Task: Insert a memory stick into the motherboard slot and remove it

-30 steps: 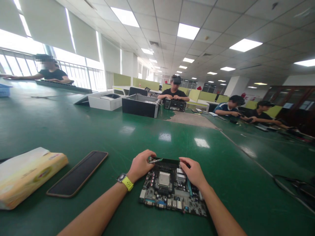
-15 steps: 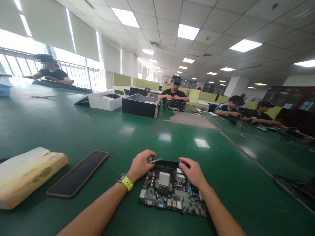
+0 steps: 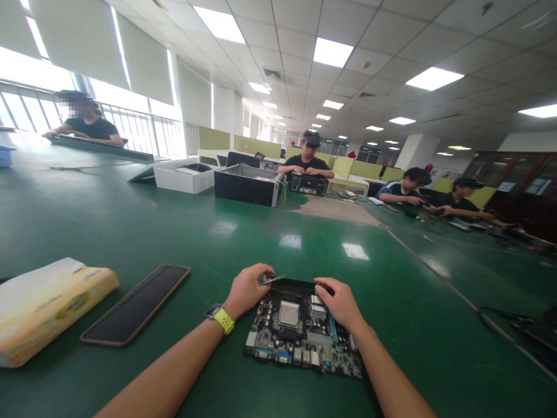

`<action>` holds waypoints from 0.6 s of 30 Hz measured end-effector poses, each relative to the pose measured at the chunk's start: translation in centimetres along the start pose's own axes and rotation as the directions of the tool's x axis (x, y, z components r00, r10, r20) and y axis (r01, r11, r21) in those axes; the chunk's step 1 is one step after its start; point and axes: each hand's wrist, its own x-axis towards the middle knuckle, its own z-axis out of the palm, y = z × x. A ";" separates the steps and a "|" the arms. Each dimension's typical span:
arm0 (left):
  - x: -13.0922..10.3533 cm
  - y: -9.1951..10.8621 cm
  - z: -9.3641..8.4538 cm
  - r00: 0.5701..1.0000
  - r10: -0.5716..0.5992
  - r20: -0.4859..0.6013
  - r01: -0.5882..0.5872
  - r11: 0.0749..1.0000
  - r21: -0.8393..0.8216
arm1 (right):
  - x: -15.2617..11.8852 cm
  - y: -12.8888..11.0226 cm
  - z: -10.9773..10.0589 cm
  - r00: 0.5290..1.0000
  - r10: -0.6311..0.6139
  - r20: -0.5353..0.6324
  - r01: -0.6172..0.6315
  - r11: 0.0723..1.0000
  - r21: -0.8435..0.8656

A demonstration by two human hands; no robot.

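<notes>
A dark circuit board [image 3: 319, 342] lies flat on the green table, its row of ports toward me and a square silver chip [image 3: 288, 314] near its middle. At the board's far left corner my left hand [image 3: 250, 289] pinches a thin metallic piece [image 3: 272, 280]. My right hand [image 3: 337, 297] is closed at the far right corner, its thumb and fingers on the end of a dark strip [image 3: 298, 285] along the far edge. White blocks on the board stand just left of my right fingers.
A phone [image 3: 137, 305] and a yellow tissue pack [image 3: 56, 310] lie left on the green table [image 3: 209, 360]. Farther off are a white box [image 3: 185, 179], a black case [image 3: 246, 187] and several people. Black cables [image 3: 517, 334] lie at right.
The view has shifted slightly, so things sit a little higher and farther left. Both hands keep nearly the same places at the board's far corners.
</notes>
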 end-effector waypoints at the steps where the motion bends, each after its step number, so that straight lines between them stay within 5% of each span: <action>1: 0.0 0.0 0.0 1.000 -0.003 -0.001 0.003 1.000 0.001 | 0.0 0.0 0.0 1.000 -0.001 0.000 0.001 1.000 -0.002; 12: 0.1 -0.3 0.1 1.000 0.009 0.005 -0.009 1.000 -0.013 | 0.0 -1.0 -0.7 1.000 -0.013 -0.012 0.013 0.999 -0.043; 18: 0.0 -0.3 0.2 1.000 0.022 0.018 -0.022 1.000 -0.001 | -1.0 -5.8 -1.2 0.981 -0.151 -0.124 0.140 0.986 -0.091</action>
